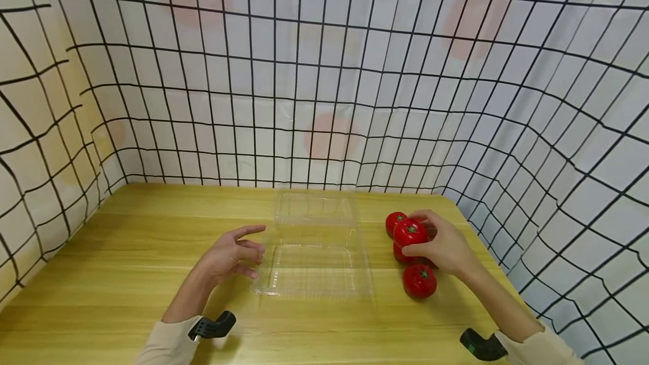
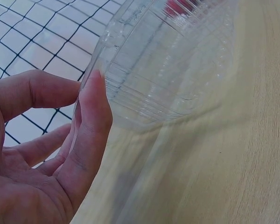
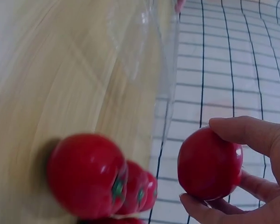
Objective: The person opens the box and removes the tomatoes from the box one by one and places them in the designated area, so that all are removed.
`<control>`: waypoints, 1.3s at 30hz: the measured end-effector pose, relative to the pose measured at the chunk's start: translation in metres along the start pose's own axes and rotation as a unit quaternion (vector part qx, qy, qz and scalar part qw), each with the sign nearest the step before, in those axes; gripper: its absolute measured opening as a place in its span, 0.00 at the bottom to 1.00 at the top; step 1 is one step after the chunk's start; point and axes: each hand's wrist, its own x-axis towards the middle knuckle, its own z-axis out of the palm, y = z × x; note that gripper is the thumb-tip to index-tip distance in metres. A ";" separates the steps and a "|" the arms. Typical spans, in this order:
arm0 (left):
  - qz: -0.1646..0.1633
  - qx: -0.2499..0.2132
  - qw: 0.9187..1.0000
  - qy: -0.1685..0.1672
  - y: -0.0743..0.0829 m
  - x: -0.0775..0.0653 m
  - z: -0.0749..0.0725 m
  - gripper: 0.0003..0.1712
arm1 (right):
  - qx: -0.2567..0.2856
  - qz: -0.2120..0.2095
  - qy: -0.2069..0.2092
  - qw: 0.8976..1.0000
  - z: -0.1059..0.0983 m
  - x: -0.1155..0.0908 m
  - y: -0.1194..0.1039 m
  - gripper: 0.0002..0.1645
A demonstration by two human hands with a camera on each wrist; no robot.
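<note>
My right hand (image 1: 443,244) grips a red tomato (image 1: 410,232) between thumb and fingers. In the right wrist view this tomato (image 3: 207,163) is raised, apart from the others. Below and around the hand sit several more tomatoes, among them a near one (image 1: 419,281) and a far one (image 1: 395,223); some are partly hidden. A clear plastic box (image 1: 314,293) lies with its lid folded back in the middle of the table. At its left side is my left hand (image 1: 230,255), fingers loosely spread. In the left wrist view, its fingertips (image 2: 97,81) meet the box's edge.
The wooden table (image 1: 127,241) has a light yellow grain. White sheeting with a black grid (image 1: 324,72) encloses its back and sides. Beyond the tomatoes, the table's right edge runs close to the grid wall. The hinged lid (image 1: 316,207) lies toward the back.
</note>
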 end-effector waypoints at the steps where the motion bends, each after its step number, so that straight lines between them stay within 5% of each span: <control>1: 0.000 0.000 1.000 0.001 0.000 0.000 0.000 0.45 | -0.001 0.001 0.001 1.000 -0.002 -0.001 0.003 0.42; 24: 0.000 0.003 1.000 0.000 -0.001 0.002 -0.002 0.45 | -0.032 0.029 -0.036 0.998 -0.039 -0.024 0.053 0.45; 39: -0.003 0.013 1.000 0.015 0.001 -0.001 -0.002 0.43 | -0.029 0.075 -0.065 0.995 -0.027 -0.029 0.081 0.46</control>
